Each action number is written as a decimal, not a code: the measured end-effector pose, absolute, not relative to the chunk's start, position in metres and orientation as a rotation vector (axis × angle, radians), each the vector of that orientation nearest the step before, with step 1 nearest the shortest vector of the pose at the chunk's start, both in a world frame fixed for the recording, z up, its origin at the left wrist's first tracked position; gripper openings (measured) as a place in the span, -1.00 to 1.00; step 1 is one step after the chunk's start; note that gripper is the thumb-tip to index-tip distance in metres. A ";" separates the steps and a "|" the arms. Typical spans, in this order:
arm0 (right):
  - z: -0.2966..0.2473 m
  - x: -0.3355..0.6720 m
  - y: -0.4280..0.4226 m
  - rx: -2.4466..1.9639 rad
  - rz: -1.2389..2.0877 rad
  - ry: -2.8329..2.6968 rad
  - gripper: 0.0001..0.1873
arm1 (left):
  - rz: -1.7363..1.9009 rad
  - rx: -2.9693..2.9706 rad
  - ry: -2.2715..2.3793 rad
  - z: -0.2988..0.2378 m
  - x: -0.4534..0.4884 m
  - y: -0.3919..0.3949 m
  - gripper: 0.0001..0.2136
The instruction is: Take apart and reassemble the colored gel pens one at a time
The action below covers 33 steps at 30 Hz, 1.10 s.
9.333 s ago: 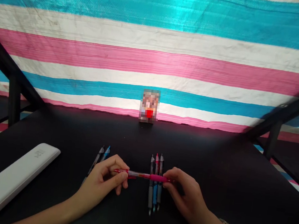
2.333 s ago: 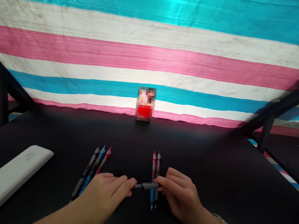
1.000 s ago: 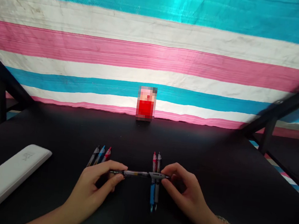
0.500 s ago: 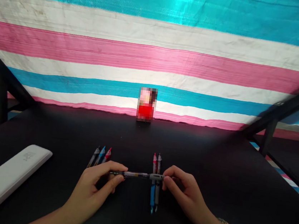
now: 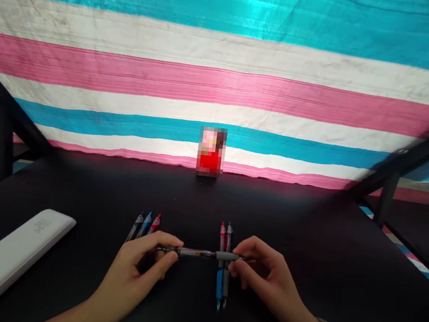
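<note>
A clear-barrelled pen (image 5: pixel 197 253) with a grey grip lies level between my two hands, above the table. My left hand (image 5: pixel 134 271) pinches its dark left end between thumb and fingers. At the other end, my right hand (image 5: pixel 267 273) closes thumb and fingertips on the part just past the grey grip. Behind and below the held pen, two pens lie side by side: one with a red top and blue grip (image 5: pixel 218 283), one with a grey grip (image 5: pixel 226 281). Beyond my left hand are a black pen (image 5: pixel 136 224), a blue pen (image 5: pixel 145 223) and a red pen (image 5: pixel 155 222), partly hidden.
A long white box-like object (image 5: pixel 17 257) rests on the black table (image 5: pixel 179 198) at the left. A small blurred red-and-pink item (image 5: pixel 210 155) stands at the back edge. Dark metal struts (image 5: pixel 408 157) flank the table, with a striped sheet (image 5: pixel 131 74) behind.
My right fingers have shifted slightly along the pen's right end, and its pointed tip shows more now. The grey grip appears turned or moved a little right. My left hand holds still.
</note>
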State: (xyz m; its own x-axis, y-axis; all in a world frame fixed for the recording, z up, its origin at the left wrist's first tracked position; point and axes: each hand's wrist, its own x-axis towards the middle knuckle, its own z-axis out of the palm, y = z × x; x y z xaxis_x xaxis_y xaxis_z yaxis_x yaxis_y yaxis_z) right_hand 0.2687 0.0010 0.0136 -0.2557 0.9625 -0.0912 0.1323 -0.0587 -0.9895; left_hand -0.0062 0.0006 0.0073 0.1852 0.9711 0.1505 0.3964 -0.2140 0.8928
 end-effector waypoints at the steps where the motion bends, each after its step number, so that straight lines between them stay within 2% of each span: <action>1: 0.015 0.269 0.001 -1.211 1.409 -1.443 -0.74 | 0.999 1.723 1.306 0.007 -0.007 0.001 -0.85; 13: 0.000 0.287 0.000 -1.116 1.066 -1.313 -0.84 | 1.172 1.548 1.384 0.008 -0.014 0.004 -0.83; 33: -0.005 0.290 0.001 -1.057 1.033 -1.320 -0.85 | 1.212 1.430 1.420 0.017 -0.007 0.002 -0.85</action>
State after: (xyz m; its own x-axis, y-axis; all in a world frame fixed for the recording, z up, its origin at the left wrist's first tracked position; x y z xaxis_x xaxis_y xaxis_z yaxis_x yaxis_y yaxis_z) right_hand 0.2899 0.0008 -0.0045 -0.0006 0.9751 0.2217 0.0193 0.2217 -0.9749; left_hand -0.0068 0.0019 0.0168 -0.0741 0.9917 0.1053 0.2595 -0.0828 0.9622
